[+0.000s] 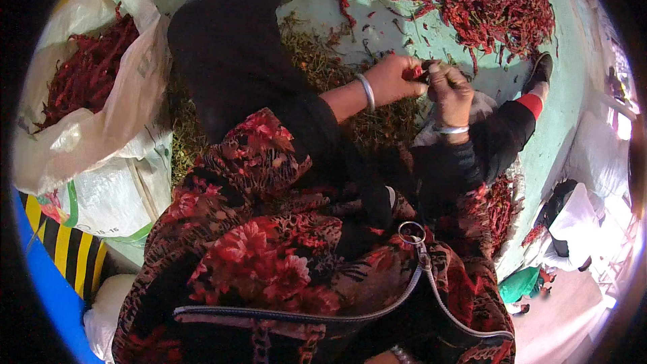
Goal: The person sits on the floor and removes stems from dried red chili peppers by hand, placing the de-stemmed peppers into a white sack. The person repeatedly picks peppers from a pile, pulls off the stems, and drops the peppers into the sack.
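Closest to me, the floral jacket (263, 256) fills six o'clock. Between one and two, I see the left hand (393, 82) pinching a red chili (416, 73); the right hand's (453, 98) fingers press together, contents hidden. At nine, folds interrupt the white sack's (111, 192) printing.

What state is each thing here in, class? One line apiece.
Left hand: pinching a red chili
Right hand: fingers bent, hold unclear
White sack: open, holding red chilies
Chili heap: loose, spread out
Jacket zipper: partly undone
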{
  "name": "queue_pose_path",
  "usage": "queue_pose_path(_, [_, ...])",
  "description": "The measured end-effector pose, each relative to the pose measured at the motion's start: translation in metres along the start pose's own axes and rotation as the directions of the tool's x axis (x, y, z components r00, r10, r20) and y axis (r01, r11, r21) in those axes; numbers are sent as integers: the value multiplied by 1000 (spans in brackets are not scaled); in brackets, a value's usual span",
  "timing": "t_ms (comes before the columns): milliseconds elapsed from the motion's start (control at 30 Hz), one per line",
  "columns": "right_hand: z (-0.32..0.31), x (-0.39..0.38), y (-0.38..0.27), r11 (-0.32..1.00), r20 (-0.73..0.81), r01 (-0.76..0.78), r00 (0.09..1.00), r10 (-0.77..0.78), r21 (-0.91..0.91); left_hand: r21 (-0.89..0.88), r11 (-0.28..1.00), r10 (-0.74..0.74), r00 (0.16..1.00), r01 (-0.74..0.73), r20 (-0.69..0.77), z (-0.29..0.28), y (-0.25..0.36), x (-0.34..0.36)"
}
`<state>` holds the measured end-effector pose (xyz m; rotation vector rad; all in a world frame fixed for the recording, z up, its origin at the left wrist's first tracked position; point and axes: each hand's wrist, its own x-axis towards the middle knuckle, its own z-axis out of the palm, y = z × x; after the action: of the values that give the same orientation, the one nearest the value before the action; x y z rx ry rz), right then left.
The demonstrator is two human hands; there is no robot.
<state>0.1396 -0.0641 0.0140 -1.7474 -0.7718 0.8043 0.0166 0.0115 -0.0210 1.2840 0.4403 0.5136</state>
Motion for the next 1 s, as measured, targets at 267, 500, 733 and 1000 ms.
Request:
queue_pose_path(267, [-19, -41, 23, 802, 174, 257, 966, -192, -539, 303, 936, -9, 847, -180, 531, 27, 19, -46])
queue_pose_path(500, [-61, -6, 45, 476, 282, 240, 959, 18, -846, 83, 982, -191, 916, 172, 354, 19, 21, -38])
queue_pose_path(733, [-69, 50, 74, 350, 411, 480, 875, -256, -804, -131, 957, -268, 962, 260, -45, 6, 5, -17])
queue_pose_path(1000, [-24, -37, -17, 968, 144, 172, 979, -147, -183, 96, 995, -6, 994, -4, 111, 26, -12, -21])
